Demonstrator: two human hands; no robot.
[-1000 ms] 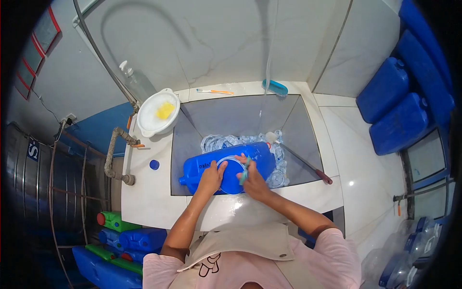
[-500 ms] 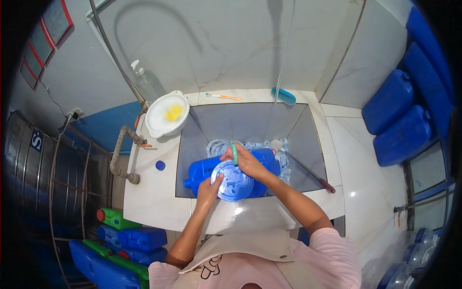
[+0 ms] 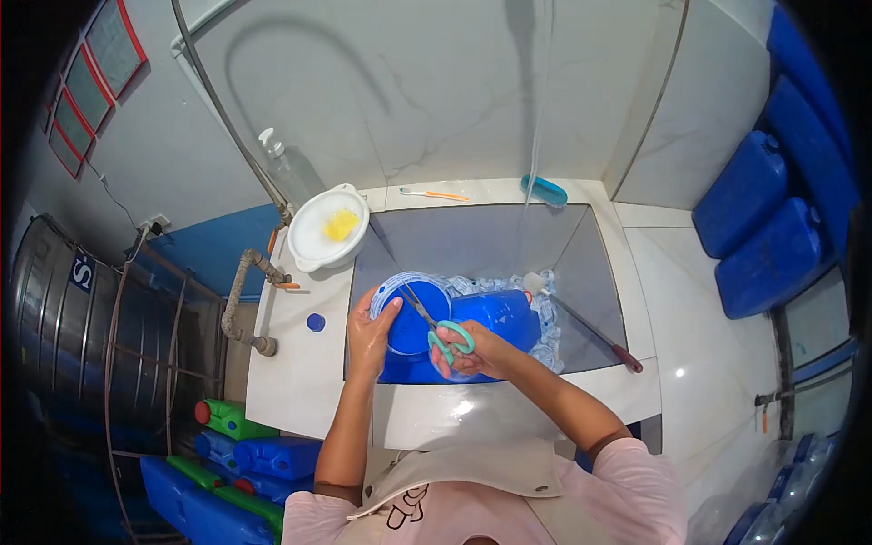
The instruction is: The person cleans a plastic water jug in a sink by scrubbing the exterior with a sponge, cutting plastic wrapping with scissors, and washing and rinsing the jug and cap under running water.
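My left hand (image 3: 370, 334) grips the left side of a round ring of pale, printed plastic (image 3: 389, 283), held up over a blue jug (image 3: 498, 313) lying in the sink. Scissors with mint-green handles (image 3: 450, 342) are in my right hand (image 3: 477, 350), their blades slightly apart and pointing up-left inside the ring. Blue shows through the ring's middle. Behind and to the right of the jug lie crumpled pale, printed strips (image 3: 548, 341) on the sink floor. A long-handled brush (image 3: 595, 331) leans across the sink's right side.
A white bowl (image 3: 306, 247) with suds and a yellow sponge (image 3: 341, 225) stands at the back left, beside a pump bottle (image 3: 291, 168). A blue cap (image 3: 315, 322) lies on the left counter. Along the back ledge are a toothbrush (image 3: 434, 194) and a teal brush (image 3: 545, 191).
The ring has been raised and moved left in my left hand. My right hand has moved down to the right, and the scissors now point into the ring with their blades showing.
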